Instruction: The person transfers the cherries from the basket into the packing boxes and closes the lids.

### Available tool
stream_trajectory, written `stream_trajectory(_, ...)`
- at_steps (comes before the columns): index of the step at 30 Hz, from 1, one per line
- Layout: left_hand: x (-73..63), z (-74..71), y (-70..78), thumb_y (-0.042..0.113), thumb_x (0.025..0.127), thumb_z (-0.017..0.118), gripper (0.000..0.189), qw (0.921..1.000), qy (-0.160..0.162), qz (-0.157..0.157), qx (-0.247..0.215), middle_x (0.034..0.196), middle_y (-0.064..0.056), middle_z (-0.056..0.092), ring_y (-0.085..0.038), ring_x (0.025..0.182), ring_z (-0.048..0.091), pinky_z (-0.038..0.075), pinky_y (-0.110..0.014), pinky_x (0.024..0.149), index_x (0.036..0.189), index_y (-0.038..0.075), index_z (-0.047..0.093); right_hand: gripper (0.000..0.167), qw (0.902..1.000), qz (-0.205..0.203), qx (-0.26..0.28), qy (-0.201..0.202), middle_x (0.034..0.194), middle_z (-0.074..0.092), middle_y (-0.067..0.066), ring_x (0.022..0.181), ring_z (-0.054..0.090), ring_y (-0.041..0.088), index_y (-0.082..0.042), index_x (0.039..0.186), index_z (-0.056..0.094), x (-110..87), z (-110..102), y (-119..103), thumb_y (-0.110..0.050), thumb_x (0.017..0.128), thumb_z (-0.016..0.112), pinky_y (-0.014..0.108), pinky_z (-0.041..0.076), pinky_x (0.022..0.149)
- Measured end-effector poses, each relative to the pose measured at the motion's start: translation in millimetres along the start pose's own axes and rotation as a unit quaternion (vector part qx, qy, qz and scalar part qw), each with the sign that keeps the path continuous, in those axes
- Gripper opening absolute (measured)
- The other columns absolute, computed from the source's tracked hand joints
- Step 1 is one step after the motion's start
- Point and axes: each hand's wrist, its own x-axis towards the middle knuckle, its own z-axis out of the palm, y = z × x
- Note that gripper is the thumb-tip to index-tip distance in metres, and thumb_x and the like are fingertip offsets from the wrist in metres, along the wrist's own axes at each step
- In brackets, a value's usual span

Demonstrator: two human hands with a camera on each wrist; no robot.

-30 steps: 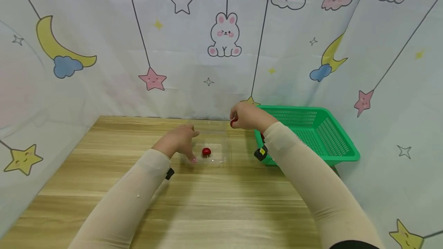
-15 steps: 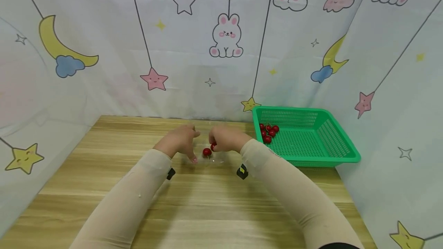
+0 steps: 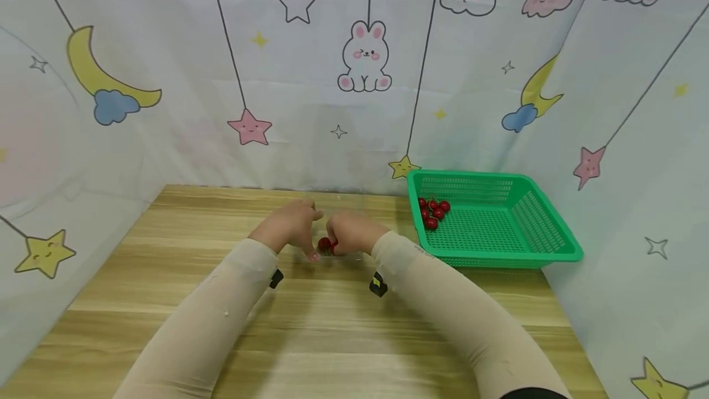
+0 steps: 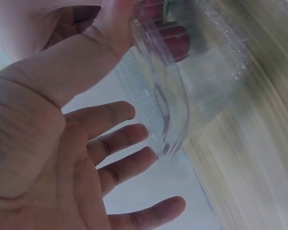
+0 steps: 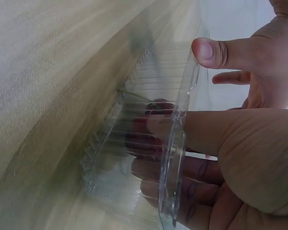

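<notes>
A clear plastic box with a hinged lid stands on the table between my hands. My left hand is at its left side; the thumb touches the rim and the other fingers stretch out, fairly straight. Inside the box, my right hand pinches a red cherry, seen through the clear wall in the right wrist view. Another cherry with a green stem lies right beside it in the box. The right fingertips are partly blurred by the plastic.
A green perforated basket stands at the right back of the wooden table. Several cherries lie at its left end. Behind the table hangs a white curtain printed with stars and rabbits.
My right hand has moved left and down from beside the basket into the clear box, carrying a cherry. My left hand has stayed at the box's side.
</notes>
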Motion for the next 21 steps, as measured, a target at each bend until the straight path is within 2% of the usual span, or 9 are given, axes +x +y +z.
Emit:
stream_trajectory(5, -0.8, 0.6, 0.9, 0.047, 0.08, 0.106, 0.115, 1.0, 0.0, -0.002, -0.004, 0.171, -0.018, 0.049, -0.044, 0.158, 0.049, 0.055, -0.065, 0.12, 0.174, 0.013, 0.048, 0.007, 0.9999, 0.002, 0.01, 0.002, 0.101, 0.077, 0.005, 0.085, 0.066, 0.017, -0.008, 0.103, 0.079, -0.5, -0.9, -0.7, -0.013, 0.104, 0.084, 0.036, 0.06, 0.083)
stream_trajectory(10, -1.7, -1.0, 2.2, 0.047, 0.08, 0.106, 0.115, 0.9999, -0.003, -0.007, -0.012, 0.17, -0.019, 0.049, -0.044, 0.156, 0.05, 0.056, -0.063, 0.12, 0.174, 0.014, 0.048, 0.014, 0.9996, 0.007, 0.021, 0.016, 0.11, 0.079, 0.01, 0.09, 0.068, 0.021, -0.004, 0.112, 0.078, -9.5, -15.8, 1.8, -0.017, 0.109, 0.078, 0.042, 0.063, 0.088)
stream_trajectory(16, 0.0, -1.2, 2.4, 0.046, 0.08, 0.106, 0.115, 0.9998, -0.005, -0.012, -0.014, 0.169, -0.019, 0.05, -0.043, 0.155, 0.051, 0.054, -0.064, 0.122, 0.174, 0.013, 0.048, 0.016, 0.9987, 0.032, 0.024, 0.032, 0.113, 0.078, 0.006, 0.094, 0.07, 0.02, -0.01, 0.114, 0.078, -32.7, -46.2, 14.3, -0.024, 0.113, 0.072, 0.045, 0.064, 0.094)
stream_trajectory(21, 1.3, -0.4, 1.6, 0.045, 0.079, 0.106, 0.116, 0.9999, -0.002, -0.01, -0.008, 0.171, -0.02, 0.049, -0.045, 0.158, 0.049, 0.051, -0.065, 0.125, 0.174, 0.012, 0.048, 0.019, 0.9956, 0.075, 0.027, 0.048, 0.12, 0.077, 0.005, 0.093, 0.07, 0.02, -0.014, 0.123, 0.076, -59.5, -74.4, 36.5, -0.029, 0.117, 0.066, 0.044, 0.062, 0.088)
